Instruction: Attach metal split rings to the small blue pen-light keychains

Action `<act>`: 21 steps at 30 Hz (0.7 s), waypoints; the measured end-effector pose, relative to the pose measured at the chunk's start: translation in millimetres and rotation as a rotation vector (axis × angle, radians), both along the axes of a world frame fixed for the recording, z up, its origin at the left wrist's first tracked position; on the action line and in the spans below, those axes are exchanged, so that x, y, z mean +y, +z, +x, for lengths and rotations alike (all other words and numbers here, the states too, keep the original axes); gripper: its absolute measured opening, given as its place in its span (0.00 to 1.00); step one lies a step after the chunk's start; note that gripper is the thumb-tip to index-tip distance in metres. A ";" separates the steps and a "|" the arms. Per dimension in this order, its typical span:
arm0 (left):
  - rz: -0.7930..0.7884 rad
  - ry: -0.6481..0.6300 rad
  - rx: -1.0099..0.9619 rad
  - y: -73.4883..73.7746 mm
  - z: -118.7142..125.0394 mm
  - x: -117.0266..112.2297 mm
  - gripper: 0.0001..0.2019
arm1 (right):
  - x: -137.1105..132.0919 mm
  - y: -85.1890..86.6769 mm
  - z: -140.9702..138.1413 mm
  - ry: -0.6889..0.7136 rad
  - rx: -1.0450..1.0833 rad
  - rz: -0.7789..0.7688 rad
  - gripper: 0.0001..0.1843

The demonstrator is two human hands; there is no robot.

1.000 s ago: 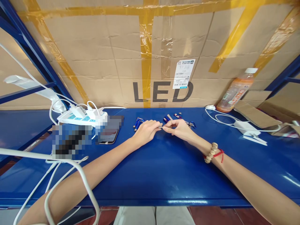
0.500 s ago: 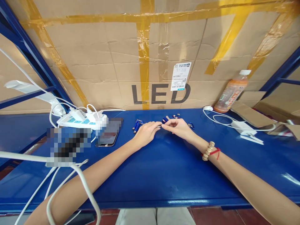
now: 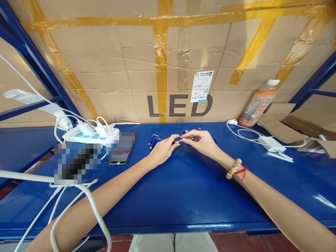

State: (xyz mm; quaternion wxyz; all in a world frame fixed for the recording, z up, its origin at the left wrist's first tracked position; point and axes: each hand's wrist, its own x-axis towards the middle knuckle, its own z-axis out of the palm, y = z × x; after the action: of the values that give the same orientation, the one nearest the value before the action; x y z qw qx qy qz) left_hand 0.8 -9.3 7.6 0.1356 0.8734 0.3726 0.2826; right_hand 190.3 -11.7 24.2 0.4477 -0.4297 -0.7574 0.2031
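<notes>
Left hand grip pinches one end of a small metal piece; right hand thumb and finger pinch the other, I think, fingertips hiding exact contact. Piece sits between both hands, over the table. I'd guess light, stiff, slick: hold by the ends. Blue pieces lie just beyond the left hand, phone farther left, cardboard behind. My widest room: toward the table's front edge.

left hand: pinching | right hand: pinching | forearms: angled inward
</notes>
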 end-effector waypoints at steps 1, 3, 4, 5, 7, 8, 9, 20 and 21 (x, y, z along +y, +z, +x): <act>-0.012 0.022 -0.015 0.5 0.0 -0.5 0.13 | 1.2 3.5 3.4 -0.032 0.029 -0.025 0.13; -0.018 0.055 -0.035 0.9 0.2 -1.1 0.12 | 4.4 11.3 13.9 -0.143 0.104 -0.057 0.16; -0.016 0.063 -0.039 0.9 0.3 -1.2 0.11 | 6.3 14.9 20.5 -0.221 0.116 -0.038 0.17; -0.013 0.064 -0.038 0.9 0.4 -1.3 0.10 | 8.0 17.7 27.4 -0.303 0.078 -0.014 0.17; -0.005 0.060 -0.027 1.0 0.6 -1.3 0.08 | 10.9 20.1 39.5 -0.471 -0.139 0.042 0.13; -0.002 0.058 -0.020 1.2 0.6 -1.3 0.08 | 12.0 19.6 44.1 -0.531 -0.266 0.044 0.11; -0.001 0.056 -0.015 1.4 0.6 -1.4 0.08 | 13.0 18.0 47.5 -0.563 -0.376 0.035 0.10; 0.020 0.054 0.012 0.7 0.9 -1.7 0.08 | 22.7 0.5 58.8 -0.480 -0.554 -0.128 0.10; 0.021 0.056 0.014 0.7 1.0 -1.7 0.08 | 23.1 0.1 59.4 -0.470 -0.551 -0.129 0.11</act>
State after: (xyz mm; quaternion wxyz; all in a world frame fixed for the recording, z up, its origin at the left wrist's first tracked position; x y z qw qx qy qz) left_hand 1.8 -11.0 8.2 0.1155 0.8660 0.3950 0.2840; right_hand 249.7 11.4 24.3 0.2333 -0.6580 -0.7157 0.0187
